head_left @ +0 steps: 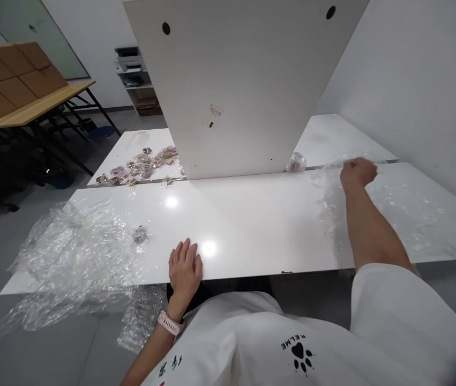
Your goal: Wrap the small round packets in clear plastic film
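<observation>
My left hand [185,268] lies palm down near the front edge of the white table [247,225], fingers stretched out, holding nothing. Far to the right, my right hand [358,171] is closed at the back edge of a sheet of transparent bubble wrap [408,214] that spreads over the table under my forearm. Its fingertips are turned away from view. A crumpled heap of bubble wrap [79,246] covers the table's left end and hangs over the front edge. Beside that heap sits a small wrapped item [140,234], left of my left hand.
A tall white panel [236,91] stands upright behind the table's middle. Several small plastic-wrapped items [143,165] lie behind at left, and another wrapped item [296,162] sits by the panel's right foot. Cardboard boxes [14,75] rest on a wooden table [35,107] at far left.
</observation>
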Demonstrator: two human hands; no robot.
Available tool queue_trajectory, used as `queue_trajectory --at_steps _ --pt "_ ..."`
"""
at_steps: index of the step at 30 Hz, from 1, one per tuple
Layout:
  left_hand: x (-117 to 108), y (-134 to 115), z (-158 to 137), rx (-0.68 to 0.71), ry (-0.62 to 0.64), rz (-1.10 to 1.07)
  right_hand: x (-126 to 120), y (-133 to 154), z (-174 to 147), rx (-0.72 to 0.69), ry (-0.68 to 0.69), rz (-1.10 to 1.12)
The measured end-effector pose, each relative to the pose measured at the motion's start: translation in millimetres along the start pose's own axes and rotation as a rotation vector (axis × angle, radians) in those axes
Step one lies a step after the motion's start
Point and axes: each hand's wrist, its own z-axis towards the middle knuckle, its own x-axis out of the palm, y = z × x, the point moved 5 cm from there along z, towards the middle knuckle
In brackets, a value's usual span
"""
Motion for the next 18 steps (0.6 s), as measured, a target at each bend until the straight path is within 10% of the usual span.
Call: queue_trajectory --at_steps 3,6,10,13,18 --pt "2.3 3.9 -1.6 -0.041 0.013 -0.048 -46.5 34.6 29.8 0.094 -0.285 0.085" --pt "-1.5 5.0 0.9 -0.130 0.052 -0.171 -93.4 115.2 -9.5 -0.141 -0.427 0.179" --pt "-19.7 -14.7 15.7 -0.197 0.141 -0.530 -108.1 235.7 -149.3 -0.687 0.049 0.564" --pt "-39.6 -33.3 37.4 -0.137 0.047 -0.595 -113.9 283.6 -236.3 -0.822 0.338 0.905" --pt "-66.6 -17.2 73.1 -0.133 -0.080 -0.657 -132.4 283.5 -241.1 -0.751 0.436 1.148"
